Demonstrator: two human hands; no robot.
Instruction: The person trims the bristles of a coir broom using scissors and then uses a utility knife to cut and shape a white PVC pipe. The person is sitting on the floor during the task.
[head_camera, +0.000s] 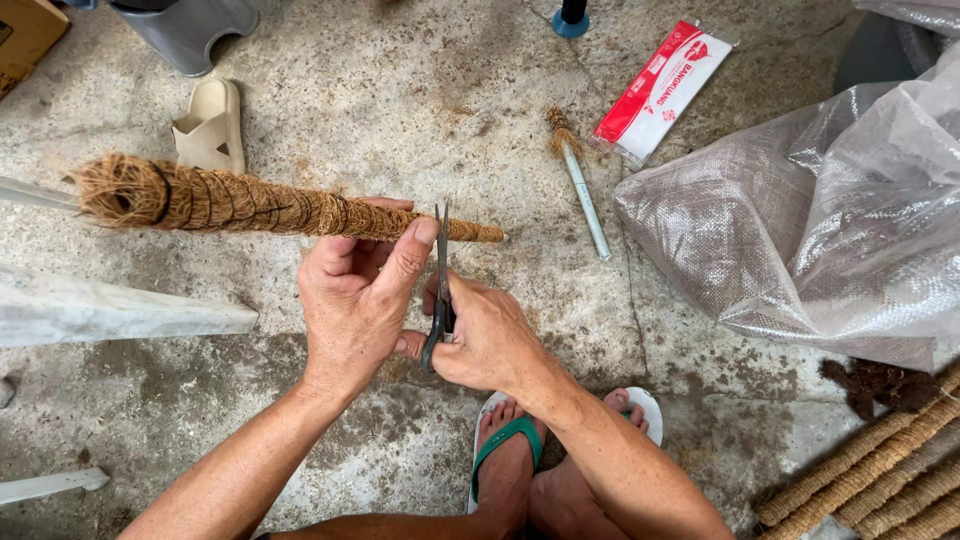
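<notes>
A long pole wrapped in brown coconut fibre (240, 203) lies level across the left and middle of the head view. My left hand (355, 290) grips it from below near its thin right end, thumb pressed on top. My right hand (485, 335) holds dark scissors (440, 285) upright, blades pointing up at the pole just right of my left thumb. My feet in green-strapped sandals (515, 440) stand below on the concrete floor.
A large clear woven plastic sack (820, 220) fills the right. Finished fibre poles (880, 470) lie bottom right. A white tube with a fibre tuft (582, 190), a red-and-white packet (665, 88), a beige slipper (210, 125) and a grey stool (190, 30) lie beyond.
</notes>
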